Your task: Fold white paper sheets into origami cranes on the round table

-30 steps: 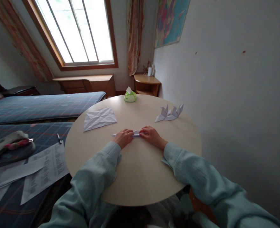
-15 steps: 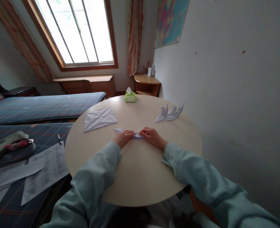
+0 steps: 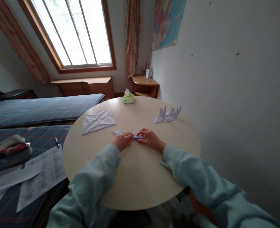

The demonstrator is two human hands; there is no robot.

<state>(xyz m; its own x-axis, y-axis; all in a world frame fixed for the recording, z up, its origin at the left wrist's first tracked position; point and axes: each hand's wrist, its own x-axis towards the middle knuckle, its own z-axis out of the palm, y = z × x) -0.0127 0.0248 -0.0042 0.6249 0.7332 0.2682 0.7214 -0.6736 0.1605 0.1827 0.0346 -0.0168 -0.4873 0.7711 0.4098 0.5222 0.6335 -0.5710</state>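
A narrow folded strip of white paper (image 3: 118, 133) lies flat on the round beige table (image 3: 135, 180). My left hand (image 3: 123, 140) presses on its middle with bent fingers. My right hand (image 3: 149, 138) pinches the strip's right end against the table. Both hands meet at the paper, and most of the strip is hidden under them. A creased, unfolded white sheet (image 3: 97, 120) lies to the left of my hands. Two finished white paper cranes (image 3: 167, 114) stand at the right, further back.
A green tissue pack (image 3: 128, 98) sits at the table's far edge. Left of the table is a plaid-covered bed (image 3: 35, 107) with printed papers (image 3: 37, 177), a pen (image 3: 57, 142) and a pouch (image 3: 7, 148). A wall runs close along the right.
The paper strip's left tip has turned further away from me and now sticks out beyond my left hand. The view has shifted slightly; both hands stay on the paper.
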